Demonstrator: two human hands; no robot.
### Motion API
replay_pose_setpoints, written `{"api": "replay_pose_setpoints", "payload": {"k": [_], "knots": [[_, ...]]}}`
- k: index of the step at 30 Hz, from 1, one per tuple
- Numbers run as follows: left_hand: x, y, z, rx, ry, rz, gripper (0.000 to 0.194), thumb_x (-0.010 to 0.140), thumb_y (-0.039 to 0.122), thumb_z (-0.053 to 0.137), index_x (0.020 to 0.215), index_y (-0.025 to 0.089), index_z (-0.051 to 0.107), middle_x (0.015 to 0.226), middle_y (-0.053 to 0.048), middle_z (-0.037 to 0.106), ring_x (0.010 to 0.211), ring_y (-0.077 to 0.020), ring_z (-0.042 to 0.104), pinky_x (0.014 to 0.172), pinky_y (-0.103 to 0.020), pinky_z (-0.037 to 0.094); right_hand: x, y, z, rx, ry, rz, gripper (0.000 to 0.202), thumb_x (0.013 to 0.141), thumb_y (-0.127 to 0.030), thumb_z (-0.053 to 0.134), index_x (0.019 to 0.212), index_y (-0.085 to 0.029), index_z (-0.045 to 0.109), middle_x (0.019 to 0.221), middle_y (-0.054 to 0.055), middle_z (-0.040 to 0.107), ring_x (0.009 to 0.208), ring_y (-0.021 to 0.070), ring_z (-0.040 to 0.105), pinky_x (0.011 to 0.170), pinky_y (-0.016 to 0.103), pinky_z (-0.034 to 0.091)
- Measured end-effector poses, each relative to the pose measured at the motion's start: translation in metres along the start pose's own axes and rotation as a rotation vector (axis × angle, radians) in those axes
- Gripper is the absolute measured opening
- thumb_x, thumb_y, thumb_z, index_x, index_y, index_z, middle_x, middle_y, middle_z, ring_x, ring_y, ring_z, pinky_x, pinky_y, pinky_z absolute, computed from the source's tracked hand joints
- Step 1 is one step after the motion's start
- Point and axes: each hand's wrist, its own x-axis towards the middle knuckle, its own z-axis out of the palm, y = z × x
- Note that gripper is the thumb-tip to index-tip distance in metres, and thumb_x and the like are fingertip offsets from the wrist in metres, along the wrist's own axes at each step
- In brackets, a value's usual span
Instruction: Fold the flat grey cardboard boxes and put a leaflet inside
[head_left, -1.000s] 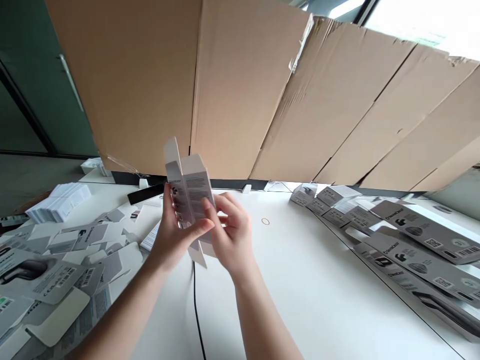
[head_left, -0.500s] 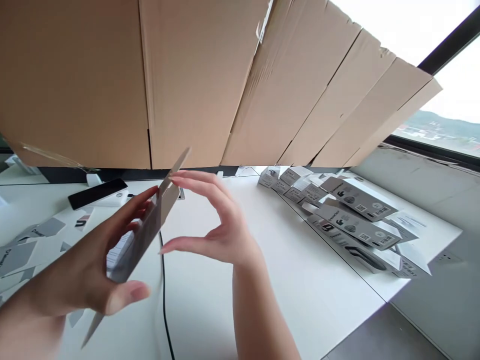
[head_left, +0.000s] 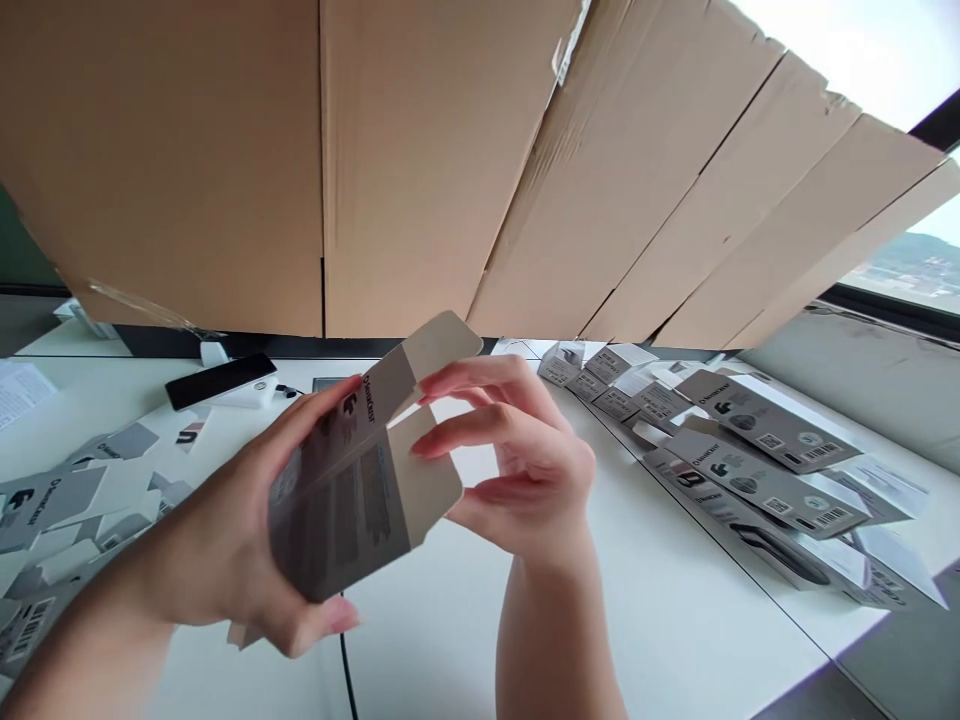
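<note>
A grey printed cardboard box [head_left: 341,520] is tilted above the table, its end flaps standing out on the right. My left hand [head_left: 217,540] is closed around the box from the left, thumb below and fingers along the far side. At the end flaps, my right hand [head_left: 517,450] has curled fingers. Two fingertips touch the pale flaps, and the thumb tip goes out of sight behind the near flap's edge. Another pale flap shows low at the left end, partly covered by my left hand.
Folded grey cartons [head_left: 52,500] lie in a heap at left. A black-and-white device [head_left: 221,385] sits behind them. Finished-looking boxes [head_left: 765,460] are stacked at right. Large cardboard panels [head_left: 405,180] stand along the back. A black cable [head_left: 347,675] runs down the white table [head_left: 645,620].
The box has turned from edge-on to show its printed sides, and its shape has opened out. My right hand has moved from spread fingers to contact with the end flaps. The view has shifted left.
</note>
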Motion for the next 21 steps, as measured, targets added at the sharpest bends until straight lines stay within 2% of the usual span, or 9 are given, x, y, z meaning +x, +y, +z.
{"api": "replay_pose_setpoints", "payload": {"k": [4, 6, 9, 11, 14, 18, 21], "knots": [[0.005, 0.005, 0.0, 0.11, -0.104, -0.003, 0.151, 0.051, 0.034, 0.115, 0.185, 0.053, 0.047, 0.184, -0.008, 0.058, 0.171, -0.0629, 0.05, 0.123, -0.068, 0.068, 0.002, -0.002, -0.003, -0.114, 0.011, -0.061, 0.024, 0.106, -0.008, 0.083, 0.102, -0.031, 0.079, 0.108, 0.003, 0.084, 0.096, 0.0215, 0.082, 0.083, 0.042, 0.071], [0.004, 0.005, -0.002, 0.141, -0.15, -0.009, 0.154, 0.053, 0.035, 0.113, 0.188, 0.048, 0.04, 0.189, -0.01, 0.051, 0.175, -0.0607, 0.045, 0.131, -0.068, 0.062, 0.003, -0.004, -0.005, -0.129, -0.037, -0.048, 0.025, 0.104, -0.005, 0.082, 0.099, -0.03, 0.078, 0.101, 0.0, 0.087, 0.092, 0.021, 0.082, 0.08, 0.04, 0.069], [0.001, 0.0, -0.004, 0.121, -0.19, 0.008, 0.154, 0.055, 0.036, 0.11, 0.189, 0.049, 0.036, 0.192, -0.008, 0.045, 0.178, -0.0579, 0.04, 0.141, -0.07, 0.049, 0.003, -0.006, -0.004, -0.073, -0.14, 0.023, 0.025, 0.101, -0.003, 0.084, 0.103, -0.028, 0.081, 0.105, 0.0, 0.091, 0.088, 0.017, 0.084, 0.073, 0.031, 0.069], [-0.001, -0.003, -0.005, 0.067, -0.206, 0.025, 0.153, 0.055, 0.038, 0.108, 0.188, 0.051, 0.034, 0.194, -0.006, 0.042, 0.178, -0.0575, 0.039, 0.143, -0.071, 0.044, 0.004, -0.006, -0.001, -0.055, -0.111, 0.004, 0.026, 0.1, -0.002, 0.085, 0.105, -0.028, 0.084, 0.107, 0.0, 0.091, 0.083, 0.0156, 0.085, 0.071, 0.029, 0.069], [-0.001, -0.007, -0.005, -0.006, -0.217, 0.019, 0.152, 0.054, 0.04, 0.107, 0.188, 0.051, 0.034, 0.195, -0.008, 0.039, 0.174, -0.0589, 0.042, 0.142, -0.075, 0.041, 0.005, -0.005, 0.002, -0.126, -0.001, -0.086, 0.025, 0.103, -0.004, 0.084, 0.101, -0.029, 0.083, 0.103, 0.0, 0.09, 0.079, 0.0175, 0.082, 0.072, 0.034, 0.069], [-0.001, -0.008, -0.009, -0.01, -0.251, 0.006, 0.147, 0.058, 0.041, 0.104, 0.188, 0.049, 0.035, 0.194, -0.01, 0.04, 0.174, -0.0596, 0.041, 0.14, -0.074, 0.043, 0.003, -0.004, 0.002, -0.283, 0.013, -0.085, 0.021, 0.103, -0.009, 0.087, 0.107, -0.029, 0.08, 0.121, 0.006, 0.086, 0.091, 0.0208, 0.077, 0.076, 0.039, 0.066], [-0.003, -0.008, -0.018, 0.033, -0.257, 0.055, 0.149, 0.058, 0.041, 0.103, 0.189, 0.046, 0.034, 0.197, -0.009, 0.037, 0.176, -0.0597, 0.039, 0.14, -0.069, 0.047, 0.0, -0.002, -0.003, -0.389, 0.058, -0.059, 0.022, 0.102, -0.021, 0.094, 0.115, -0.031, 0.08, 0.133, 0.01, 0.078, 0.115, 0.0292, 0.078, 0.094, 0.049, 0.068]]}}
